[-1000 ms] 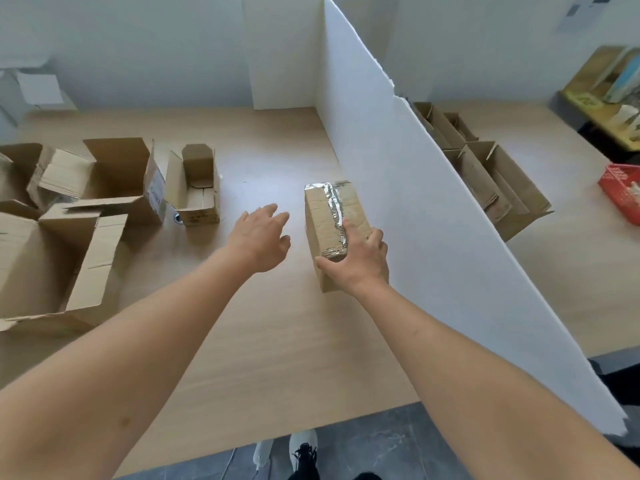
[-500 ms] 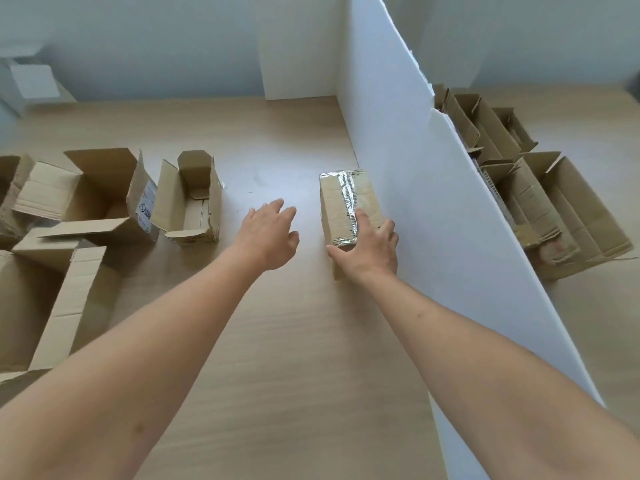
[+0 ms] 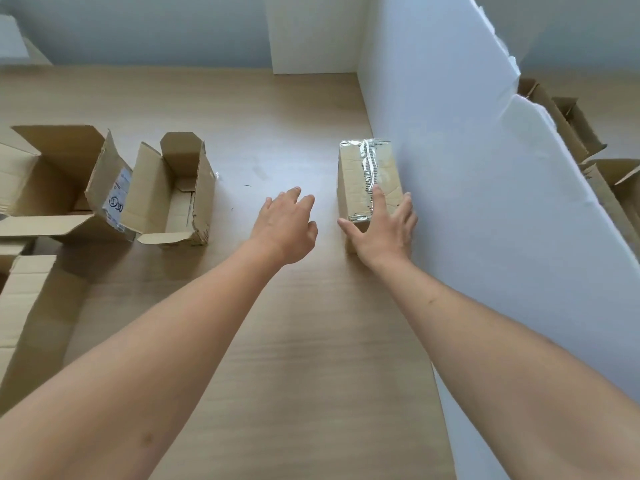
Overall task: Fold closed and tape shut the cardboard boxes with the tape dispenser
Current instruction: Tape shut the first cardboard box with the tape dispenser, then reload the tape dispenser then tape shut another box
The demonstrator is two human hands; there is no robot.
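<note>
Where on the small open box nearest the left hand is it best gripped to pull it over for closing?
Probably by the right side wall of the small open box, from above with the left hand. Its flaps stand up and its mouth is open, so the thumb can go outside and the fingers inside. That wall faces bare table; the larger open box crowds the other side.

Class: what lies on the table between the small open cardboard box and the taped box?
Only the left hand, hovering open over bare wooden table, in the head view.
</note>
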